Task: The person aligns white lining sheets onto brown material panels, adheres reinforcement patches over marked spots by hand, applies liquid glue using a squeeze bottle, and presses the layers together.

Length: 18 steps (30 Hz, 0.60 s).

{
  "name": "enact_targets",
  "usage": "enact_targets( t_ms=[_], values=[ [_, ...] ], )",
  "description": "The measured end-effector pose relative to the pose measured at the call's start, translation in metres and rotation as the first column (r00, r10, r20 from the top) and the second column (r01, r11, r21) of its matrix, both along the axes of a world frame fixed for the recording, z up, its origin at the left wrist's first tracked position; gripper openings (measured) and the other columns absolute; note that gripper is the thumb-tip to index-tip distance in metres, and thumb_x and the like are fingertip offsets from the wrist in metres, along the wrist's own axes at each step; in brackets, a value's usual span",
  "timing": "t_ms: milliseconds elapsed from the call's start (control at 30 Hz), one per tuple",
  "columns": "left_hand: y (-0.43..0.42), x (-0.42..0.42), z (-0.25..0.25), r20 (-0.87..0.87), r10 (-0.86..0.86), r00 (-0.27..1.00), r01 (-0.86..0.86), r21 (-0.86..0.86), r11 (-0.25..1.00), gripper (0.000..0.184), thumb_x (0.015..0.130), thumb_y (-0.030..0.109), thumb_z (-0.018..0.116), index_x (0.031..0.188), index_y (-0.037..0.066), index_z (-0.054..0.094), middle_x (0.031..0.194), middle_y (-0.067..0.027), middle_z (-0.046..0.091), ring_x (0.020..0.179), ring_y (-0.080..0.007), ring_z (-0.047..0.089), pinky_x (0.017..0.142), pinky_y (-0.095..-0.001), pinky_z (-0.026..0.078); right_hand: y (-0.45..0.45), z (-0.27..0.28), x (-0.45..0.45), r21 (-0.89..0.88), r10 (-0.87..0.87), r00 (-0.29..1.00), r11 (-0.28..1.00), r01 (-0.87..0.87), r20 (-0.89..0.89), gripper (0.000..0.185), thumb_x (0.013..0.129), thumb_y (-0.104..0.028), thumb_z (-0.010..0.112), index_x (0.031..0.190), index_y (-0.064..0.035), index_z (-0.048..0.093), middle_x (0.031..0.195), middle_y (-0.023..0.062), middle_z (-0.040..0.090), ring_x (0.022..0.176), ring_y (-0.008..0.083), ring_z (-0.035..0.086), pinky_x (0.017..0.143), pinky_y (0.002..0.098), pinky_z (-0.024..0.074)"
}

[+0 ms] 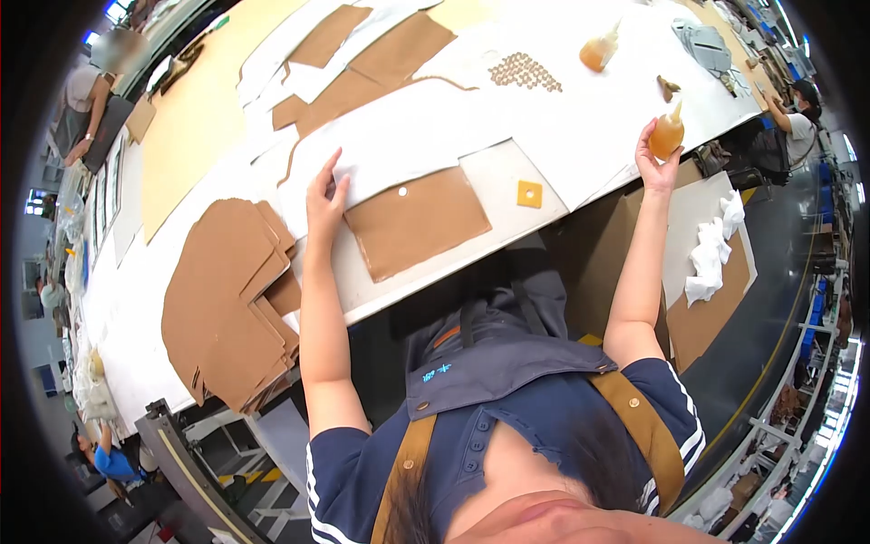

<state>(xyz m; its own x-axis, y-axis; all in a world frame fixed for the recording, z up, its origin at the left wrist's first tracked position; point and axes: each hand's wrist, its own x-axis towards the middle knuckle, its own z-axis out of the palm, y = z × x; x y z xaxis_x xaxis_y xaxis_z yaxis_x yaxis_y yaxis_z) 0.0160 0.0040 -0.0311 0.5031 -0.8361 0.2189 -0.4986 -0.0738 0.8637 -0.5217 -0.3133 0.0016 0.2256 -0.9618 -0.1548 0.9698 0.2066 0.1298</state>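
My right hand [654, 165] is closed around a squeeze bottle [667, 138] of amber liquid, its pale nozzle pointing up, near the table's right edge. My left hand [326, 195] has its fingers apart and holds nothing. It is by the upper left corner of a brown rectangular sheet [419, 222] and at the edge of a white sheet [381, 150]. A small white round spot [402, 191] shows near the brown sheet's top edge. To the right of that sheet lies a small yellow square [529, 194] with a hole in its middle.
Stacked brown cut pieces [222, 299] lie to the left. Further back are more brown pieces [399, 50], many small round bits [526, 72] and a second amber bottle [598, 53]. Crumpled white cloths [709, 258] rest on a board to the right. Other people [799, 122] are at the sides.
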Motion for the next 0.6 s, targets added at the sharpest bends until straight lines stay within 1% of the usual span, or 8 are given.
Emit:
enact_targets(
  t_ms=[100,233,333,367,400,433,533,600],
  values=[
    [-0.001,0.007,-0.011,0.036,-0.017,0.999,0.016,0.032,0.999,0.06,0.091,0.007,0.068,0.149,0.013,0.055,0.078,0.0035,0.038,0.071,-0.0094,0.035,0.065,-0.0236,0.033,-0.027,-0.004,-0.007,0.094,-0.061,0.998,0.994,0.06,0.008,0.058,0.101,-0.046,0.059,0.128,0.0051,0.057,0.116,0.0203,0.065,0.109,0.0369,0.065,0.092,0.0454,0.0579],
    [-0.002,-0.004,0.005,-0.245,0.066,0.967,-0.065,0.01,0.998,0.061,0.095,0.012,0.069,0.152,0.007,0.05,0.087,0.0031,0.053,0.076,-0.0085,0.042,0.073,-0.0241,0.04,-0.088,-0.059,-0.044,0.149,-0.078,0.975,0.988,0.047,0.21,0.045,0.104,-0.028,0.048,0.134,0.0052,0.051,0.121,0.0247,0.062,0.108,0.0388,0.065,0.088,0.05,0.0599],
    [-0.015,-0.003,0.007,-0.333,0.176,0.926,-0.192,-0.015,0.981,0.063,0.095,0.013,0.07,0.152,0.002,0.047,0.092,0.001,0.061,0.082,-0.0087,0.052,0.08,-0.0232,0.044,-0.098,-0.038,-0.058,0.347,0.03,0.896,0.916,-0.202,0.444,0.045,0.105,-0.027,0.046,0.137,0.0049,0.049,0.119,0.0284,0.063,0.107,0.0418,0.066,0.089,0.0551,0.0594],
    [-0.017,-0.001,0.01,-0.341,0.164,0.926,-0.179,-0.012,0.984,0.059,0.095,0.014,0.07,0.149,0.0,0.05,0.094,0.0002,0.063,0.085,-0.0091,0.054,0.082,-0.0234,0.045,-0.104,-0.036,-0.063,0.385,0.022,0.87,0.891,-0.241,0.493,0.055,0.106,-0.025,0.045,0.15,0.0051,0.032,0.118,0.0307,0.064,0.109,0.0456,0.066,0.091,0.0601,0.0582],
    [-0.02,0.002,0.013,-0.35,0.155,0.924,-0.169,-0.01,0.986,0.056,0.095,0.014,0.071,0.146,-0.001,0.052,0.096,-0.0006,0.065,0.088,-0.0095,0.057,0.084,-0.0236,0.046,-0.106,-0.04,-0.065,0.357,-0.018,0.879,0.918,-0.175,0.477,0.066,0.106,-0.019,0.043,0.159,-0.0003,0.007,0.125,0.03,0.063,0.11,0.0442,0.067,0.092,0.0595,0.0573],
    [-0.022,0.005,0.015,-0.36,0.148,0.921,-0.161,-0.007,0.987,0.053,0.096,0.015,0.071,0.143,-0.003,0.055,0.098,-0.0014,0.067,0.091,-0.0098,0.059,0.086,-0.0238,0.047,-0.111,-0.06,-0.065,0.119,0.012,0.962,0.992,-0.046,0.274,0.066,0.107,-0.019,0.04,0.159,0.0004,0.004,0.125,0.0305,0.063,0.111,0.0433,0.067,0.093,0.058,0.0573],
    [-0.028,0.013,0.02,-0.486,0.057,0.872,-0.081,-0.029,0.996,0.039,0.097,0.016,0.071,0.13,-0.002,0.065,0.101,-0.0011,0.069,0.095,-0.0088,0.061,0.086,-0.0244,0.048,-0.12,-0.066,-0.055,0.269,-0.057,0.997,0.962,0.044,0.041,0.053,0.111,-0.031,0.031,0.137,0.0104,0.051,0.125,0.0263,0.066,0.112,0.0393,0.068,0.1,0.0486,0.0566],
    [-0.026,0.008,0.024,-0.545,0.028,0.838,-0.101,-0.104,0.989,0.024,0.098,0.018,0.071,0.115,0.002,0.071,0.102,0.0012,0.07,0.095,-0.0065,0.061,0.087,-0.0236,0.047,-0.05,-0.025,0.015,0.203,0.012,0.961,0.978,0.046,-0.275,0.05,0.111,-0.031,0.033,0.136,0.0066,0.055,0.124,0.0219,0.068,0.116,0.0353,0.067,0.103,0.0439,0.0551]
  ],
)
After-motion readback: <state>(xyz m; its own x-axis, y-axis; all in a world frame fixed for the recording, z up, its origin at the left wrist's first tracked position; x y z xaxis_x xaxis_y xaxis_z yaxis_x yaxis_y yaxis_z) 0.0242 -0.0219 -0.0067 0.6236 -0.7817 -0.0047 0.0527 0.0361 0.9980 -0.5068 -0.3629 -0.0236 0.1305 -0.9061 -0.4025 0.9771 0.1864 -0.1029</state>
